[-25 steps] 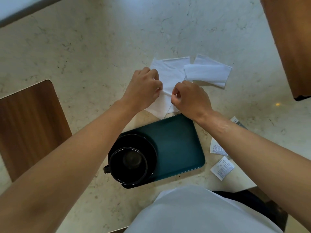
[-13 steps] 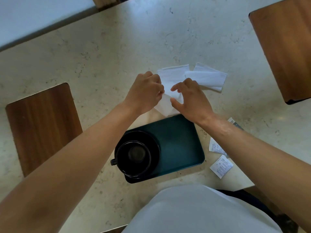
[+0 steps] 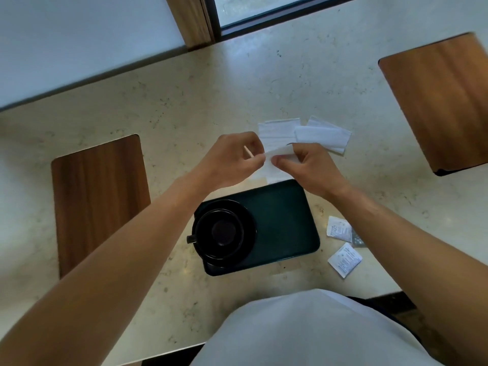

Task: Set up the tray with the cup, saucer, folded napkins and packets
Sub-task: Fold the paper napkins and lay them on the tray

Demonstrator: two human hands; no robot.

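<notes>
A dark green tray (image 3: 285,223) lies on the stone table near me. On its left end a black cup (image 3: 219,232) stands on a black saucer (image 3: 248,228), handle to the left. Just beyond the tray, my left hand (image 3: 232,159) and my right hand (image 3: 309,167) both pinch a white napkin (image 3: 274,138), lifting its near part off the table. A folded white napkin (image 3: 323,137) rests to the right of it, overlapping its corner. Two white packets (image 3: 338,228) (image 3: 344,258) lie on the table right of the tray; my right forearm partly covers a further packet.
A wooden board (image 3: 97,199) is set in the table at the left, another wooden board (image 3: 443,101) at the far right. The table's far edge meets a wall and a window frame (image 3: 195,19). My pale shirt fills the bottom of the view.
The camera tilted up, bringing the wall and window into view. My fingers have shifted on the napkin and raised its near part off the table. Tray, cup and packets have not moved.
</notes>
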